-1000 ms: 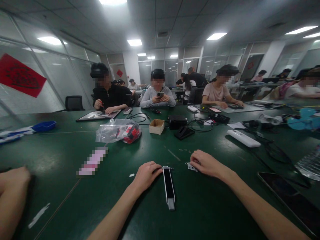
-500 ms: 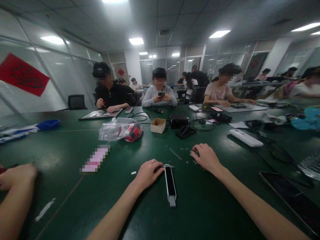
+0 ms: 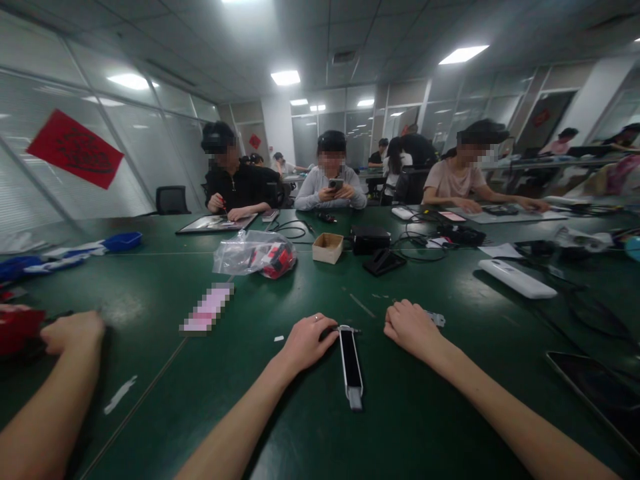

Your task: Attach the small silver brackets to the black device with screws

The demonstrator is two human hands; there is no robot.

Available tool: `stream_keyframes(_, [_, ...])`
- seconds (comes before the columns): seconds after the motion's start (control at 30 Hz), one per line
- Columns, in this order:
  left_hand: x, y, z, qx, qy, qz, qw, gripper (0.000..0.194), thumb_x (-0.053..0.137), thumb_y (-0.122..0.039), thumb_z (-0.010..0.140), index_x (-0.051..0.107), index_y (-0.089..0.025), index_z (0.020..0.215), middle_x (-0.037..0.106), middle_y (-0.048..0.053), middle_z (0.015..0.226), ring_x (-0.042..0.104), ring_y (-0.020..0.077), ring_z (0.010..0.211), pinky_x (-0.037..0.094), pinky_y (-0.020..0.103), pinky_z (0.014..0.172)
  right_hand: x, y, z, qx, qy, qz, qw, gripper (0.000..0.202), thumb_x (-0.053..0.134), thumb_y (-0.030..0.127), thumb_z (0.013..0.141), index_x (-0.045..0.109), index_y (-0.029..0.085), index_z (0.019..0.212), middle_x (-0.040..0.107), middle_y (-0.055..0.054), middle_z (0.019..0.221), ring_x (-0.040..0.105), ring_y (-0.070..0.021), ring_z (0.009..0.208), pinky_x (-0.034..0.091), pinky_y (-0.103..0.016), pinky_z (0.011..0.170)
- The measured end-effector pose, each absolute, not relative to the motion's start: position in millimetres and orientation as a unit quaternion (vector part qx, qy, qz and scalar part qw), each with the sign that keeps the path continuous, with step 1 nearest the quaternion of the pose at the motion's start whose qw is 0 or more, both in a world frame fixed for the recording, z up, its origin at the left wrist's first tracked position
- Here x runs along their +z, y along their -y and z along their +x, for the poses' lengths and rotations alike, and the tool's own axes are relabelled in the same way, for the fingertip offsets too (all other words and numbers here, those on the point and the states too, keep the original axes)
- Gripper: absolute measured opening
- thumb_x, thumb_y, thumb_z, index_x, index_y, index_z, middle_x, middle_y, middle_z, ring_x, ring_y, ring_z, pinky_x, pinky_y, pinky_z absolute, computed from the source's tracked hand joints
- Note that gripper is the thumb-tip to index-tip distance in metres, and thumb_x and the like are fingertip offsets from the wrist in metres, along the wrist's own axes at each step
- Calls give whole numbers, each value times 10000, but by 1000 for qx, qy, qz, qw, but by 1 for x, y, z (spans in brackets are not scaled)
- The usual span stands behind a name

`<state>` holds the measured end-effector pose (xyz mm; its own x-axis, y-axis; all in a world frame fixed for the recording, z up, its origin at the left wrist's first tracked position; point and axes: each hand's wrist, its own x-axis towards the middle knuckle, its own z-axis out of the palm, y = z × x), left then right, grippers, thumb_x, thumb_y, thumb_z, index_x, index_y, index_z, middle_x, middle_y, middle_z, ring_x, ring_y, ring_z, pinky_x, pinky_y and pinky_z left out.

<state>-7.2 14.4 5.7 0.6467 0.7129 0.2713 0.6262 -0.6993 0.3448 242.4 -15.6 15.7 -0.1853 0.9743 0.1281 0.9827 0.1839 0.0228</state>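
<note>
On the dark green counter [image 3: 425, 427], a slim oblong device [image 3: 351, 363], black-faced with white edging, lies with its pale grey tab [image 3: 355, 403] nearest. At the device's far end the left hand [image 3: 311, 341] has thumb and forefinger by a thin metallic crosspiece [image 3: 356, 331]; whether they pinch it, I cannot tell. Well right of the device, the right hand [image 3: 411, 327] has curled fingers, any grip hidden, beside a small greyish piece [image 3: 439, 319]. Beyond the device stands an open cream box [image 3: 325, 256]. A left-hand nudge could swivel the device; a right-hand sweep could scatter the piece.

A slim, white-rimmed black device [image 3: 351, 363] lies at the left hand [image 3: 311, 341], a greyish piece [image 3: 437, 319] by the right hand [image 3: 414, 328].
</note>
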Motion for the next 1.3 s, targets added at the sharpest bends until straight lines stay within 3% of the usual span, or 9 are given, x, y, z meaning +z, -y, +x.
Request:
stream_keyframes(0.2, [6, -15, -7, 194, -370, 901, 115, 236, 448, -332, 920, 617, -216, 1036, 635, 25, 964, 594, 155, 851, 453, 254, 746, 16, 18, 242, -30, 760, -649, 25, 242, 454, 270, 833, 643, 124, 790, 644, -153, 844, 564, -264, 792, 430, -378, 690])
stream_keyframes(0.53, [8, -14, -7, 182, -374, 902, 114, 244, 437, -334, 922, 622, -210, 1022, 635, 34, 959, 593, 159, 847, 448, 254, 740, 6, 12, 243, -93, 752, -652, 25, 226, 427, 193, 846, 624, 83, 841, 631, -165, 876, 564, -264, 835, 423, -365, 717])
stream_keyframes(0.63, [7, -14, -7, 181, -372, 903, 113, 236, 440, -333, 921, 619, -216, 1023, 634, 30, 958, 593, 159, 844, 446, 256, 738, 5, 13, 242, -54, 765, -637, 78, 188, 420, 163, 861, 597, 101, 857, 615, -136, 864, 562, -239, 803, 430, -350, 704])
stream_keyframes(0.83, [2, -17, -7, 190, -364, 906, 99, 217, 442, -315, 920, 623, -210, 977, 632, 25, 914, 592, 154, 824, 440, 254, 750, 1, 22, 225, 111, 787, -543, 269, 181, 388, 212, 909, 562, 161, 910, 591, -64, 863, 551, -169, 770, 454, -299, 698])
stream_keyframes(1.3, [0, -18, -7, 201, -355, 908, 98, 252, 423, -324, 931, 640, -205, 982, 636, 32, 923, 594, 148, 817, 451, 246, 752, -2, 24, 215, 183, 768, -540, 292, 150, 466, 218, 859, 607, 179, 893, 593, -31, 810, 538, -142, 697, 446, -275, 631])
